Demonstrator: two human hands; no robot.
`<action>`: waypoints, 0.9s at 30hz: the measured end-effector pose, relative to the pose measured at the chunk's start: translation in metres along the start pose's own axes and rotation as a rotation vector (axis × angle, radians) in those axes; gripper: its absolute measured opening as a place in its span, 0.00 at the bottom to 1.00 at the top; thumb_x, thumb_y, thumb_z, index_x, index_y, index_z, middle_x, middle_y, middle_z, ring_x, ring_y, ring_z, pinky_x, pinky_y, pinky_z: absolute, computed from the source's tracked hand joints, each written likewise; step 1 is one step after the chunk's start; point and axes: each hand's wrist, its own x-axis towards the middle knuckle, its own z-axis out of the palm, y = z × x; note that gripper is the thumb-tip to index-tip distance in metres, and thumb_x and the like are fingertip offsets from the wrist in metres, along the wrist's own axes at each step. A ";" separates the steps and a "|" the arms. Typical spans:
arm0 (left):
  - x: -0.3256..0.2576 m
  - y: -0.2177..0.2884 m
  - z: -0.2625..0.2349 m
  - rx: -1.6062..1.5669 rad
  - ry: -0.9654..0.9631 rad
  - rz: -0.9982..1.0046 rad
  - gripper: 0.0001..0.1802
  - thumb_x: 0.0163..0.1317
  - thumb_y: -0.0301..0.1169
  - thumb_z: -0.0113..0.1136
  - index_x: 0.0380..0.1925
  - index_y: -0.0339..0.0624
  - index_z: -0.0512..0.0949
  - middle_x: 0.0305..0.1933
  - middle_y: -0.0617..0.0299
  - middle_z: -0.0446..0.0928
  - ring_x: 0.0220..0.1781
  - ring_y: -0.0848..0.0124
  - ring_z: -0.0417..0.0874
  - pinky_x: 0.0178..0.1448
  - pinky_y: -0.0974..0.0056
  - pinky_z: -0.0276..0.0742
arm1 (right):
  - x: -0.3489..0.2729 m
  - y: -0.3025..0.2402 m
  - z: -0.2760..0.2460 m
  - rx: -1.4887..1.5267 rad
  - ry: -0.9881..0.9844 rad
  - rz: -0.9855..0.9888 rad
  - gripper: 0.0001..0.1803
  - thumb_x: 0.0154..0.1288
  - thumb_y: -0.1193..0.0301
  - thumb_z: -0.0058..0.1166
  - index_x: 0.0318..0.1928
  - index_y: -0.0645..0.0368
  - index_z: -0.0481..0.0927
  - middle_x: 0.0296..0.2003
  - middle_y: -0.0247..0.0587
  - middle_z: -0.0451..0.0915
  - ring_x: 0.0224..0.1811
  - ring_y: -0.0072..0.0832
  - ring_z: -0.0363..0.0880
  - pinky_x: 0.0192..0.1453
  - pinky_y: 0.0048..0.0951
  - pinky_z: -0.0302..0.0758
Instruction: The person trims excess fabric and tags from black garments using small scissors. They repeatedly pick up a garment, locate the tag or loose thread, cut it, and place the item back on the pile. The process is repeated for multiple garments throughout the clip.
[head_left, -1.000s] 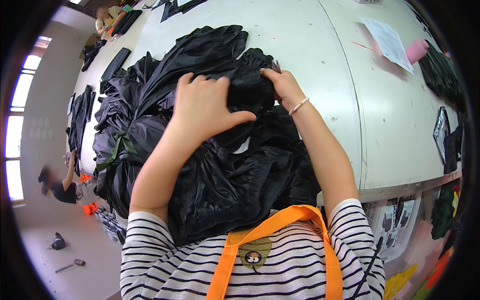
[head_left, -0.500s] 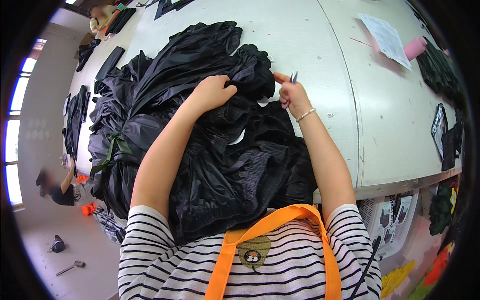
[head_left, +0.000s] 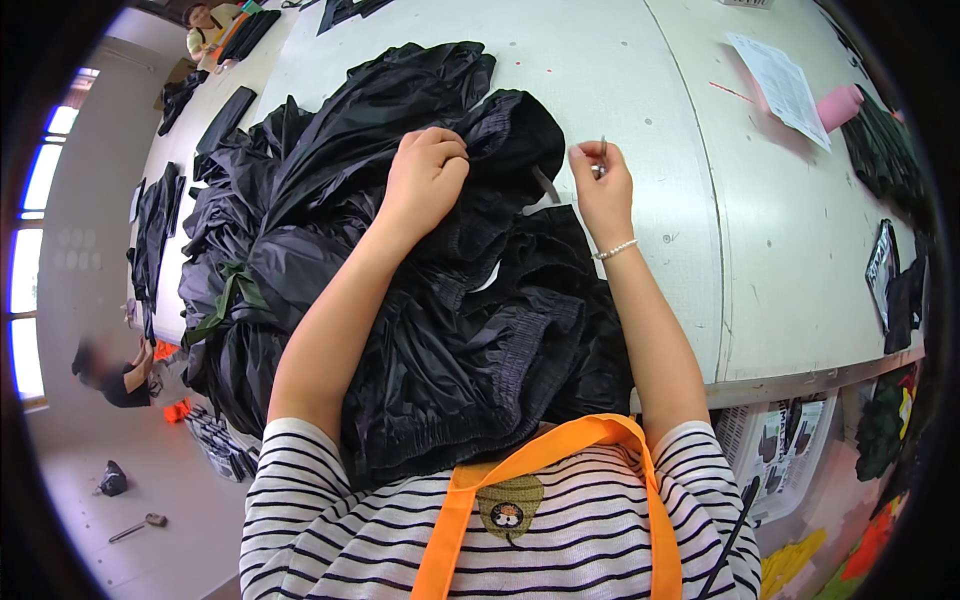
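Fabric (head_left: 430,300) (black) bunches under left hand (head_left: 428,175); right hand (head_left: 603,185) just beside.

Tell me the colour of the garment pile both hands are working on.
Black, glossy fabric: the garment pile under the left hand and beside the right hand, seen in the head view.

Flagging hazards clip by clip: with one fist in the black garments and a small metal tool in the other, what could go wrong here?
The right hand pinches a small metal tool, possibly thread snips, close to the black garment pile; it could nick fabric or the left hand clenching a fold nearby. The pile also overhangs the white table edge at the person's body, so pieces might slide off.
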 end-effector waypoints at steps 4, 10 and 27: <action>-0.009 0.025 -0.005 0.209 0.016 0.085 0.09 0.48 0.27 0.51 0.26 0.35 0.79 0.44 0.56 0.77 0.53 0.55 0.71 0.59 0.57 0.65 | -0.013 -0.049 0.012 0.212 -0.276 0.055 0.13 0.58 0.65 0.62 0.32 0.63 0.80 0.24 0.29 0.78 0.25 0.13 0.67 0.30 0.19 0.67; -0.014 0.033 -0.002 0.174 0.079 0.171 0.11 0.44 0.33 0.65 0.22 0.35 0.77 0.42 0.55 0.76 0.47 0.57 0.75 0.50 0.58 0.71 | -0.010 -0.055 0.026 -0.029 -0.272 -0.157 0.09 0.57 0.71 0.60 0.26 0.63 0.77 0.18 0.32 0.75 0.20 0.14 0.67 0.25 0.20 0.66; -0.024 0.028 0.000 0.196 0.424 0.274 0.15 0.38 0.21 0.65 0.31 0.46 0.82 0.38 0.67 0.83 0.31 0.69 0.79 0.34 0.67 0.71 | -0.018 -0.080 -0.019 -0.285 -0.417 -0.306 0.10 0.66 0.68 0.50 0.42 0.62 0.71 0.38 0.41 0.74 0.35 0.29 0.76 0.39 0.27 0.73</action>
